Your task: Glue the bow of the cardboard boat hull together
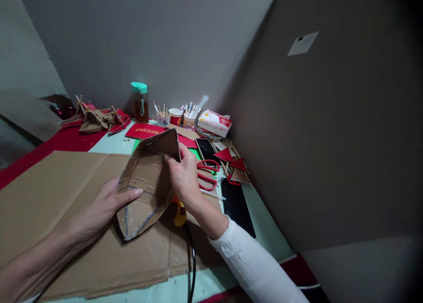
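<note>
A folded cardboard shell [145,184], shaped like a small boat hull and marked with pen lines, is held up over a large flat cardboard sheet [56,193] that covers most of the table [264,232]. The shell is gripped by the right hand [183,175] at its far upper edge, the fingers curled over the rim and pinched against the wall. The left hand [99,210] is laid against the near side of the shell, its fingers stretched out and pressed flat on the inner face rather than closed round it. A yellow glue gun [180,215] is seen just below the shell, partly hidden by the right wrist, with a black cable [191,259] running from it toward the near edge. Red-handled scissors [208,173] are placed just beside the right hand, and a black phone [238,204] lies near the right forearm. Small red and brown paper triangles [233,162] with wooden sticks are scattered beyond the scissors. Further back, paper cups [175,116] filled with sticks and pens are lined along the wall, next to a bottle with a teal cap [140,102] and a tissue pack [214,122]. At the far left, finished cardboard boats [94,120] are gathered on a red cloth [42,151].
</note>
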Demonstrator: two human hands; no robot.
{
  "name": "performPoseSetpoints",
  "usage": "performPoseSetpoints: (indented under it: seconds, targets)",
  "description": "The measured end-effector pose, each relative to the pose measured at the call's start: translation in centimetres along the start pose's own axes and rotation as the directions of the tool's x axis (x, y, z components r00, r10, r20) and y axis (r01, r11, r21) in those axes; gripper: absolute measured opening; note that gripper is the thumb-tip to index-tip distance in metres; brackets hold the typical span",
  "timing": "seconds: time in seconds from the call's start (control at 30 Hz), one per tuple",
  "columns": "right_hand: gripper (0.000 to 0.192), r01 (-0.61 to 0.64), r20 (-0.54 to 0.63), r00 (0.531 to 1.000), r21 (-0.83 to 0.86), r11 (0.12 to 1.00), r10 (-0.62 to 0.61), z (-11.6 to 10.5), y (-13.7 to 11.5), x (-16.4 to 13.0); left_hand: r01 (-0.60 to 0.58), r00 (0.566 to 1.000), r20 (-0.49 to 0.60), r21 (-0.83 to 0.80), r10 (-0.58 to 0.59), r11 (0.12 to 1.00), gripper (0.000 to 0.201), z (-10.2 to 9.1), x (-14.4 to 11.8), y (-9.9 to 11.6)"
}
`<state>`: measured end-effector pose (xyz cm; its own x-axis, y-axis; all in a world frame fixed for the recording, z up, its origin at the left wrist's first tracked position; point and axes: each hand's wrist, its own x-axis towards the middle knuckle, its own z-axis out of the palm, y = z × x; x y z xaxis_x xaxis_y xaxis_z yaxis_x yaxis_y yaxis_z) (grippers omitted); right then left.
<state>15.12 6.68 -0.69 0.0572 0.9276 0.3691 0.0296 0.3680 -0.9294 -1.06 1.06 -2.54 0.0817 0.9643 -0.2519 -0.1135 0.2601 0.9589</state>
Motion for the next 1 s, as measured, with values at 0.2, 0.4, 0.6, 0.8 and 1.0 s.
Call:
performPoseSetpoints:
  seconds: [0.2,0.4,0.6,0.8,1.0]
  targets:
    - [0.020,-0.057,0.011,0.998,-0.025,0.998,0.057,0.0,0.1,-0.2,-0.211,0.971,-0.084,0.135,0.223,0.968,0.056,-0.6,0.3,1.4]
    - [0.027,-0.004,0.120,0.993,-0.112,0.994,0.018,0.5,-1.5,-2.2,-0.502,0.566,-0.283,0.626,0.774,0.597,0.027,0.3,0.2,3.2]
    - [0.023,0.049,0.162,0.987,-0.155,0.987,-0.023,0.9,-3.1,-3.5,-0.463,0.370,-0.274,0.774,0.888,0.432,0.022,0.8,-0.3,2.7]
    - [0.020,0.102,0.155,0.985,-0.194,0.976,-0.073,0.9,-3.5,-4.1,-0.338,0.441,-0.344,0.792,0.829,0.508,0.029,1.4,-1.5,3.2]
    - [0.027,0.117,0.154,0.984,-0.148,0.982,-0.094,1.0,-3.9,-4.6,-0.381,0.463,-0.339,0.758,0.819,0.529,0.029,1.1,-1.7,3.0]
